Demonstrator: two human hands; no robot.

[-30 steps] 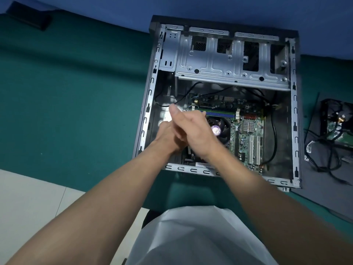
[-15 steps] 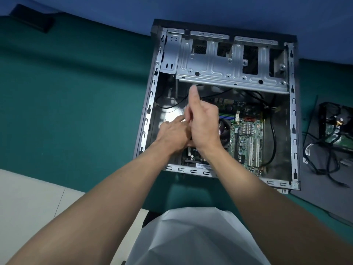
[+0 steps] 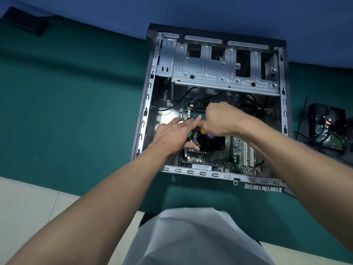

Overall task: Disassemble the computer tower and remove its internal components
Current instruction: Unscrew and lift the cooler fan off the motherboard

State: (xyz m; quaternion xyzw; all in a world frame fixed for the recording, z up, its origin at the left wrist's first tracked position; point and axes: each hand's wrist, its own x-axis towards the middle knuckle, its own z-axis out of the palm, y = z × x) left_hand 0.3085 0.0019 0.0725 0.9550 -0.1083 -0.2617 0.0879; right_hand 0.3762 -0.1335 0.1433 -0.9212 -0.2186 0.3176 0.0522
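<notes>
Hands parted: left hand (image 3: 172, 136) spread on the board (image 3: 236, 148), right hand (image 3: 219, 119) curled over the RAM (image 3: 193, 116), grip hidden; removal seemed next

It looked like a repair workshop: an opened tower (image 3: 225, 71) lay on a green mat (image 3: 76, 111) before a blue wall (image 3: 191, 10), and well right of the right hand (image 3: 219, 119) a loose part (image 3: 328, 121) sat tangled in black cables (image 3: 300, 133).

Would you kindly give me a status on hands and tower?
Left hand open over motherboard beside fan. Right hand curled over memory slots, grip hidden. Tower open, motherboard not yet out. Black cable loose inside.
</notes>
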